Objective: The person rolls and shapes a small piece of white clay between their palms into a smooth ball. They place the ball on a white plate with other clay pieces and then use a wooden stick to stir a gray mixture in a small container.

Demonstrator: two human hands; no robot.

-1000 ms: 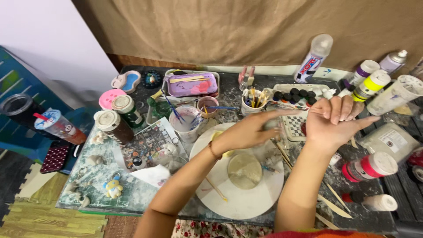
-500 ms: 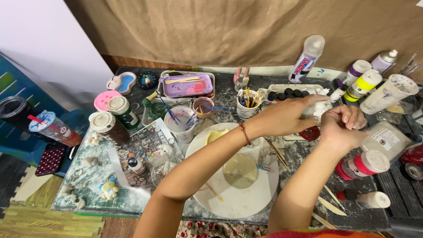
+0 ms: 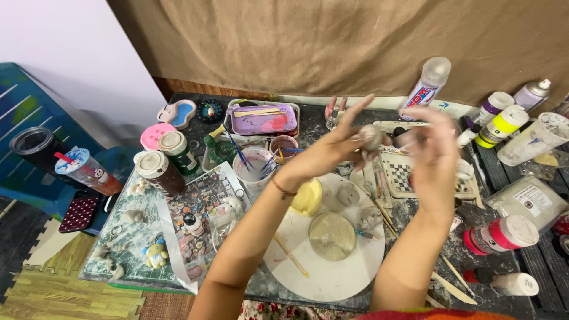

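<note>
Both blurred hands (image 3: 391, 145) half-hide a clay ball (image 3: 371, 136).

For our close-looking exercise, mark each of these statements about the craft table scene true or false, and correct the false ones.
1. A small grey lump of clay sits at the fingertips of the left hand. True.
2. The right hand lies flat on the round white board. False: it is raised above the table, close to the clay lump.
3. A flat clay disc lies on the round white board. True.
4. The purple tray sits at the near edge, by the person's elbows. False: it is at the far side, near the brown cloth backdrop.
5. A checkered tile lies below the hands. True.
</note>
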